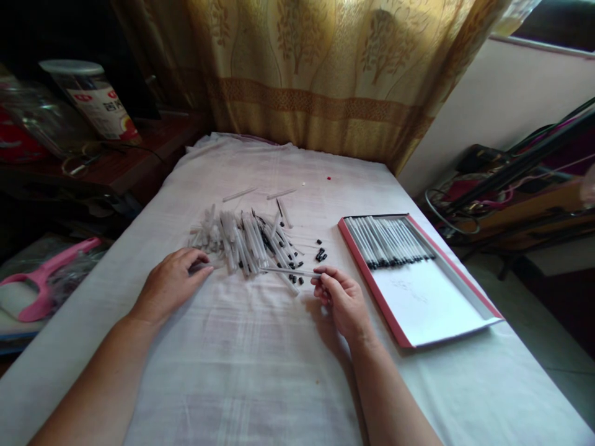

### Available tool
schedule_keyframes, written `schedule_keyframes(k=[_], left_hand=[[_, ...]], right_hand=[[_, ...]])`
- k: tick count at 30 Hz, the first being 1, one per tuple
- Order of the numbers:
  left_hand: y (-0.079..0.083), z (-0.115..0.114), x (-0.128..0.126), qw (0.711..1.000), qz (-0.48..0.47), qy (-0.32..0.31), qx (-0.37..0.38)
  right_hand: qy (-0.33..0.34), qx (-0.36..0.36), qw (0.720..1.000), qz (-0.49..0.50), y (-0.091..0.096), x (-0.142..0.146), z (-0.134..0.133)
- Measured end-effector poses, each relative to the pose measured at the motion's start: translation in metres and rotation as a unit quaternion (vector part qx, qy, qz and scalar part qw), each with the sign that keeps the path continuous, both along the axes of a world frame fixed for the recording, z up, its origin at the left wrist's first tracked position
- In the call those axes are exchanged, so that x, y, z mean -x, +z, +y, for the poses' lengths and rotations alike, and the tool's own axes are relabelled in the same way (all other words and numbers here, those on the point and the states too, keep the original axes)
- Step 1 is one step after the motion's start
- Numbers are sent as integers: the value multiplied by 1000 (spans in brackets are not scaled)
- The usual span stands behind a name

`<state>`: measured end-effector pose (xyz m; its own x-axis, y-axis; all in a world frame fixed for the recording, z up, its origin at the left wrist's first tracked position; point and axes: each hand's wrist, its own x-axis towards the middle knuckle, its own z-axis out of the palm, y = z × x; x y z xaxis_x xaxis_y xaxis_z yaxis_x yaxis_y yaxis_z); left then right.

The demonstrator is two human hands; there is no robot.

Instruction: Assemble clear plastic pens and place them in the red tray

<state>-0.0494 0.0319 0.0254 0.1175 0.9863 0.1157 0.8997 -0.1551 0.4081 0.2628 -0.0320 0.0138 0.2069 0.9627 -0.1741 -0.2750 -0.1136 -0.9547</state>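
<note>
My right hand (341,300) pinches a slim, pale translucent pen (290,271) between thumb and fingers. The pen points left, across the near edge of a loose pile of translucent pen tubes (253,238). Dark, thin pieces lie among those tubes. My left hand (174,279) rests on the cloth at the pile's left side, its fingers curved and thumb and index apart, with nothing visible held. Small black caps (320,254) are scattered between the pile and the box. To the right, a shallow red-edged box (441,316) holds a row of pens (388,241), their black ends toward me.
A pale checked cloth (232,384) covers the table. Two single tubes (281,194) lie beyond the pile, near a small red piece (328,178). A gold curtain (316,68) hangs behind. At left are a lidded jar (95,102) and a pink-handled item (44,279).
</note>
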Motion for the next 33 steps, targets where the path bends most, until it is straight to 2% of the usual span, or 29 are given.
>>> schedule_keyframes(k=[4, 6, 8, 13, 21, 24, 28, 33], left_hand=[[9, -6, 4, 984, -136, -20, 109], [11, -11, -2, 970, -207, -50, 113], [12, -15, -12, 961, -239, -92, 103], [10, -21, -29, 952, -244, -167, 76], [8, -25, -33, 955, -221, -185, 63], [6, -27, -37, 958, -223, -171, 59], [-2, -32, -48, 954, -245, -151, 81], [-13, -39, -63, 944, -276, -152, 100]], right_hand=[[3, -11, 1000, -15, 1, 4, -2], [7, -19, 999, -27, 1, 6, -3], [7, -31, 999, -37, 0, 8, -4], [10, -41, 998, -53, -2, 10, -4], [35, -26, 997, -71, -2, 10, -5], [77, -4, 991, -108, -1, 11, -7], [162, 8, 964, -210, -1, 10, -9], [204, -42, 929, -306, 0, 2, -8]])
